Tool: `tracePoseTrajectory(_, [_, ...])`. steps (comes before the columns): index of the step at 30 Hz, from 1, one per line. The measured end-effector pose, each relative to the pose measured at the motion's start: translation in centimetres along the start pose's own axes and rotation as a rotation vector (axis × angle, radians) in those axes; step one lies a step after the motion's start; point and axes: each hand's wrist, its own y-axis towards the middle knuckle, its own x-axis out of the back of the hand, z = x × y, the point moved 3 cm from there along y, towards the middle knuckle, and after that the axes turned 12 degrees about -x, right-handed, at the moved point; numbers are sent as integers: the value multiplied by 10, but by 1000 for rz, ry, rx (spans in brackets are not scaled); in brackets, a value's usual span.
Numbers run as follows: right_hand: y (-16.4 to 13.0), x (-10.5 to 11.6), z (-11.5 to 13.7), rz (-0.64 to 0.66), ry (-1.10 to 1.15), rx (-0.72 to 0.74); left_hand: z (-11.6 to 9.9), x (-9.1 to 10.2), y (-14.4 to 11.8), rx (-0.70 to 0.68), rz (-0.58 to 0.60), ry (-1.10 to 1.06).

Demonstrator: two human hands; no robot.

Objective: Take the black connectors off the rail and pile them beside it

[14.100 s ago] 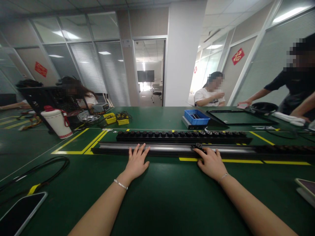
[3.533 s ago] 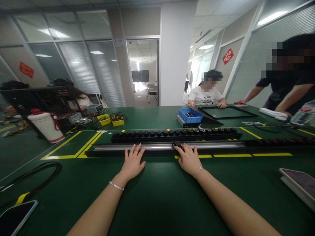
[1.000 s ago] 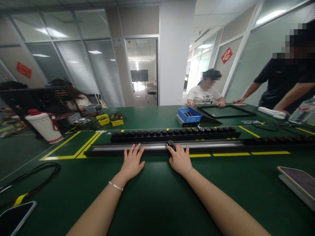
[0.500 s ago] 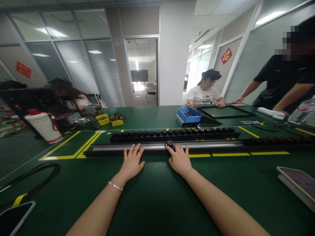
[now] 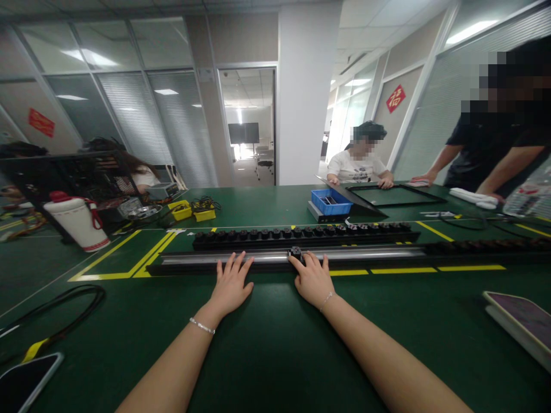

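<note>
A long black rail (image 5: 365,253) with a silver channel lies across the green table (image 5: 275,344). Behind it runs a second black strip (image 5: 301,234) carrying several round black sockets. My left hand (image 5: 230,284) lies flat on the rail's near edge with its fingers spread and holds nothing. My right hand (image 5: 313,281) is close beside it to the right. Its fingertips are on a small black module (image 5: 295,251) that sits in the rail's channel.
A phone (image 5: 26,384) and a black cable loop (image 5: 64,310) lie near left, a tablet (image 5: 520,312) near right. A white jug (image 5: 77,223), yellow boxes (image 5: 204,213) and a blue bin (image 5: 330,202) stand farther back. A seated person (image 5: 359,166) holds a black frame (image 5: 396,195); another person (image 5: 495,143) leans in.
My right hand has slid the small black module leftward along the rail, closing on my left hand, which has stayed put. In the last second it has barely moved.
</note>
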Motion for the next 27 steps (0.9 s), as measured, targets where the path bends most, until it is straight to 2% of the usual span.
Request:
tracePoseTrajectory(12, [1, -3, -2, -29, 21, 12, 1, 0, 0, -9, -8, 8])
tracePoseTrajectory(27, [1, -4, 3, 16, -5, 3, 3, -4, -2, -7, -19, 17])
